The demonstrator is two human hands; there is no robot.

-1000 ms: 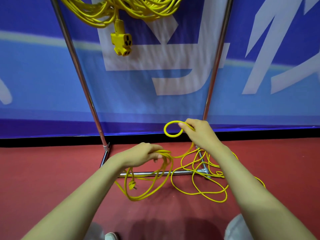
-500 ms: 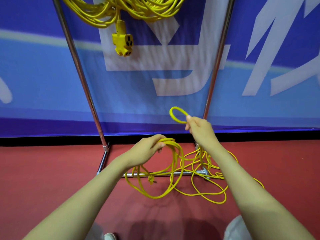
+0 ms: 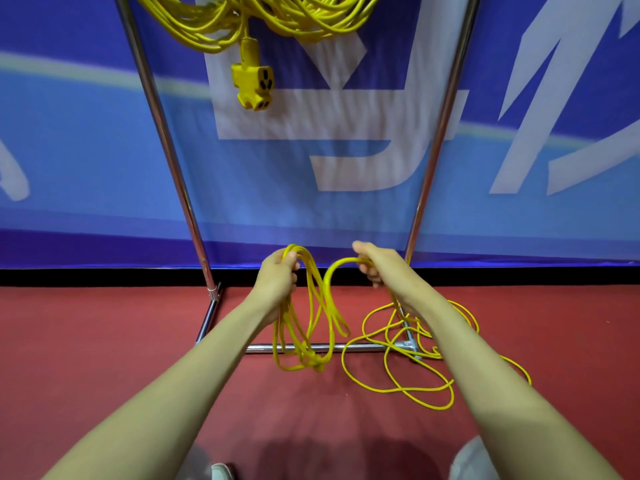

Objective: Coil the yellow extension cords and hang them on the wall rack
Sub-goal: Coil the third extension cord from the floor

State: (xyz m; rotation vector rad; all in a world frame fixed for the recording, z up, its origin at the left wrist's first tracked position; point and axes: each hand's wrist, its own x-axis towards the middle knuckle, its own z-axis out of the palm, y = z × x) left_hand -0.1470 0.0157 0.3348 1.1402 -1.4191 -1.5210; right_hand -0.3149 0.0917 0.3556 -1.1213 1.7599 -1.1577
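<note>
fingers, mostly hidden, around cord

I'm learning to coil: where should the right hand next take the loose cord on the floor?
Set the grip from above on the strand dropping from the right hand toward the floor tangle. It hangs free there; lower down the loops cross each other and the rack's base bar.

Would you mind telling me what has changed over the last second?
The left hand raised the coil, still gripping it; the right hand brought a fresh loop toward it. The loose cord and the hung cords stayed put.
</note>
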